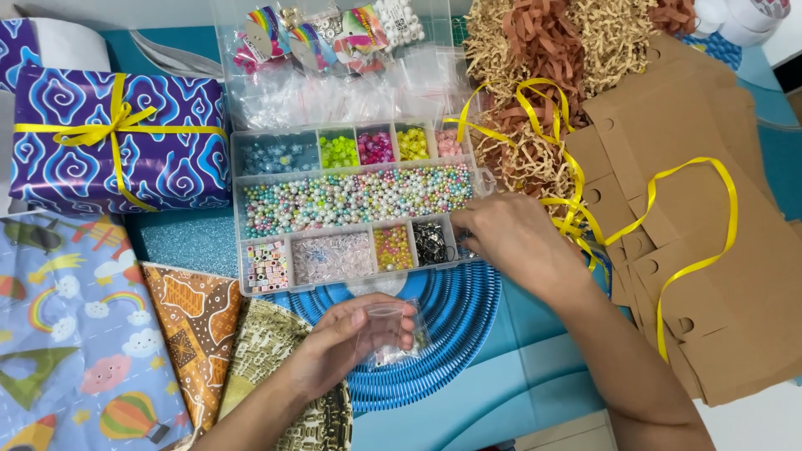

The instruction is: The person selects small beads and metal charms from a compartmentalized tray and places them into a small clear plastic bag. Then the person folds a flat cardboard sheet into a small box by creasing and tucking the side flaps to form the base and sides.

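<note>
My left hand (347, 342) holds a small clear plastic bag (386, 332) with a few tiny pieces inside, over a blue coiled mat (455, 321). My right hand (510, 242) reaches into the lower right compartment of a clear bead organizer box (355, 200), fingers pinched among small dark and clear pieces; whether it grips one is hidden. The box holds pastel pearl beads in its long middle row and coloured beads in smaller compartments.
A purple wrapped gift box (117, 142) with yellow ribbon sits at left. Patterned wrapping papers (83, 334) lie at lower left. Brown kraft boxes (702, 234), yellow ribbon (668, 250) and shredded paper filler (551, 58) are at right. The box's open lid (334, 75) carries small bags.
</note>
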